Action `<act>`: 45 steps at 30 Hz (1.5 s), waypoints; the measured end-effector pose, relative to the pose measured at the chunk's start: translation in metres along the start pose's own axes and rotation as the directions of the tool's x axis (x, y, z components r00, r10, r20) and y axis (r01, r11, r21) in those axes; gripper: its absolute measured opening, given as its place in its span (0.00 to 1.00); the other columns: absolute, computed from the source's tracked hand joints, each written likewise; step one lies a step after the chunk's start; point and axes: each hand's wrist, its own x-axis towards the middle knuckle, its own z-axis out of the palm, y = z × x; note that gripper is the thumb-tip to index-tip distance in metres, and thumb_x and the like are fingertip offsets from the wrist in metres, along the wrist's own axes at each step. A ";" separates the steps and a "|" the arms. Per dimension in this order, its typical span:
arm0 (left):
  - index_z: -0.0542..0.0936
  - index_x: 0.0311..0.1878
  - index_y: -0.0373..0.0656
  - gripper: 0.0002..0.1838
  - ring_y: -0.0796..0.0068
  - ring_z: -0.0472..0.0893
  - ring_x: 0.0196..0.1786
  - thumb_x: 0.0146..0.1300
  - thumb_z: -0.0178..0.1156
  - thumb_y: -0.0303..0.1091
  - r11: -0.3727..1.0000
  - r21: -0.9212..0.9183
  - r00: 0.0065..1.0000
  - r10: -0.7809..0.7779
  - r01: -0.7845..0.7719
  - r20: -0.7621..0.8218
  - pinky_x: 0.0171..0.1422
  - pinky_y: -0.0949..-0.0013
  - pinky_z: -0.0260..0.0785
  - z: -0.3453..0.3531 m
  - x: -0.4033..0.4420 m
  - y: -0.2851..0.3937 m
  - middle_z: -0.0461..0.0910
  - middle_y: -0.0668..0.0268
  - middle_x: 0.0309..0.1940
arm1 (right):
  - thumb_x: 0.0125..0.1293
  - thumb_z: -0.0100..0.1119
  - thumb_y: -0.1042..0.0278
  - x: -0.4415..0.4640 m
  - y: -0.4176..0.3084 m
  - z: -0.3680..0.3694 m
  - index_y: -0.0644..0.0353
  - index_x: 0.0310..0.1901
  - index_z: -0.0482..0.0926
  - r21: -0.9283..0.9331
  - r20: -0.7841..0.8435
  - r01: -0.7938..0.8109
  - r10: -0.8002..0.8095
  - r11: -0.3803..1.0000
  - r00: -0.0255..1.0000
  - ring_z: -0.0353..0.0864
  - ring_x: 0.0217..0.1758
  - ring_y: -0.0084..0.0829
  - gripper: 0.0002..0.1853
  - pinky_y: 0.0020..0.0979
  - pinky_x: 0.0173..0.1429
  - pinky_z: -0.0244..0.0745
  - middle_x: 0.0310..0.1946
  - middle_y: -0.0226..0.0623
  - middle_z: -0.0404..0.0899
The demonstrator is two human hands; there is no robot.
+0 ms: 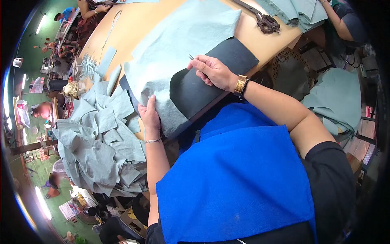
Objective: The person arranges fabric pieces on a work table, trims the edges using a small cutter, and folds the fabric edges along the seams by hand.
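A pale blue-green fabric sheet [178, 36] lies over a dark grey panel [233, 57] near the table's front edge. My left hand [150, 116] pinches the sheet's near left edge, its thumb on top and its other fingers mostly hidden. Above the panel, my right hand [215, 73] is closed around a small pointed metal tool [191, 57]. Only its thin metal tips show past the fingers, so its exact kind is hidden. The fabric's curved edge leaves part of the panel bare under my right hand.
Pale fabric scraps [101, 138] are heaped at the left. Scissors [254, 10] with wrapped handles lie on the wooden table [280, 40] beside stacked fabric [296, 14]. More fabric [335, 97] hangs at the right. A person's arm [335, 18] is at the upper right; other people sit further left.
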 end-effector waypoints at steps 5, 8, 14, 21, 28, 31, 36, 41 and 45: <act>0.74 0.58 0.35 0.18 0.75 0.80 0.48 0.65 0.60 0.26 0.998 -0.063 1.000 -0.001 0.000 -0.024 0.54 0.72 0.70 -0.006 0.004 -0.008 0.81 0.64 0.49 | 0.76 0.47 0.48 0.000 0.000 -0.002 0.58 0.48 0.76 -0.008 0.007 0.005 -0.005 1.000 1.000 0.61 0.20 0.10 0.20 0.13 0.24 0.60 0.21 0.19 0.64; 0.73 0.58 0.36 0.18 0.75 0.79 0.49 0.65 0.59 0.26 0.998 -0.056 1.000 -0.002 0.001 -0.016 0.56 0.72 0.69 -0.003 -0.002 -0.003 0.80 0.64 0.50 | 0.76 0.47 0.48 0.002 0.002 -0.003 0.59 0.48 0.76 0.003 0.025 -0.006 0.006 1.000 1.000 0.62 0.21 0.10 0.20 0.14 0.25 0.60 0.21 0.19 0.64; 0.70 0.63 0.35 0.24 0.71 0.77 0.54 0.64 0.59 0.27 1.000 0.005 0.999 0.023 -0.023 -0.038 0.61 0.69 0.67 0.006 -0.009 0.011 0.77 0.62 0.54 | 0.76 0.47 0.47 -0.003 -0.006 0.007 0.57 0.48 0.75 0.295 0.073 -0.331 0.325 0.896 0.943 0.60 0.21 0.12 0.20 0.17 0.23 0.59 0.22 0.20 0.64; 0.69 0.64 0.36 0.24 0.72 0.76 0.57 0.64 0.57 0.22 0.989 -0.141 0.999 0.032 -0.034 -0.017 0.64 0.69 0.65 0.007 -0.009 0.007 0.76 0.62 0.57 | 0.76 0.44 0.45 0.004 0.000 0.040 0.62 0.55 0.71 0.347 0.281 -0.623 0.556 0.701 0.782 0.56 0.19 0.12 0.25 0.16 0.20 0.54 0.23 0.20 0.62; 0.69 0.64 0.36 0.24 0.72 0.76 0.57 0.64 0.59 0.22 0.983 -0.183 0.999 0.016 -0.022 -0.029 0.64 0.69 0.66 0.006 -0.011 0.003 0.76 0.62 0.57 | 0.77 0.43 0.47 0.022 -0.001 0.045 0.62 0.53 0.71 0.296 0.327 -0.673 0.590 0.678 0.738 0.55 0.18 0.11 0.23 0.15 0.18 0.53 0.22 0.20 0.62; 0.69 0.64 0.35 0.24 0.73 0.76 0.57 0.64 0.59 0.23 0.985 -0.171 1.000 0.018 -0.021 -0.021 0.64 0.69 0.65 0.006 -0.011 0.003 0.76 0.62 0.57 | 0.78 0.42 0.48 0.023 0.001 0.047 0.62 0.51 0.72 0.266 0.321 -0.649 0.569 0.713 0.757 0.54 0.17 0.11 0.22 0.15 0.17 0.52 0.21 0.20 0.61; 0.67 0.65 0.33 0.25 0.70 0.75 0.59 0.65 0.59 0.24 0.998 0.037 0.992 -0.042 0.047 -0.121 0.66 0.68 0.63 -0.002 -0.016 0.007 0.76 0.60 0.57 | 0.78 0.41 0.50 0.002 -0.006 0.037 0.61 0.49 0.73 0.234 0.259 -0.583 0.528 0.778 0.809 0.55 0.19 0.13 0.20 0.18 0.20 0.53 0.21 0.20 0.61; 0.61 0.72 0.38 0.35 0.56 0.62 0.73 0.61 0.61 0.24 0.667 0.622 0.872 0.488 -0.411 0.052 0.75 0.57 0.54 -0.003 -0.007 0.041 0.66 0.48 0.67 | 0.78 0.44 0.51 -0.027 -0.035 -0.016 0.59 0.51 0.74 0.325 -0.012 -0.428 0.456 0.843 0.890 0.58 0.19 0.12 0.19 0.17 0.20 0.56 0.21 0.21 0.64; 0.71 0.67 0.46 0.29 0.45 0.60 0.74 0.62 0.64 0.37 0.254 0.709 0.751 0.279 -0.658 0.598 0.76 0.47 0.51 0.052 0.046 0.089 0.64 0.50 0.71 | 0.78 0.44 0.50 -0.027 -0.040 -0.056 0.58 0.53 0.73 0.208 -0.265 -0.275 0.325 0.939 0.908 0.59 0.20 0.12 0.19 0.16 0.22 0.57 0.23 0.20 0.65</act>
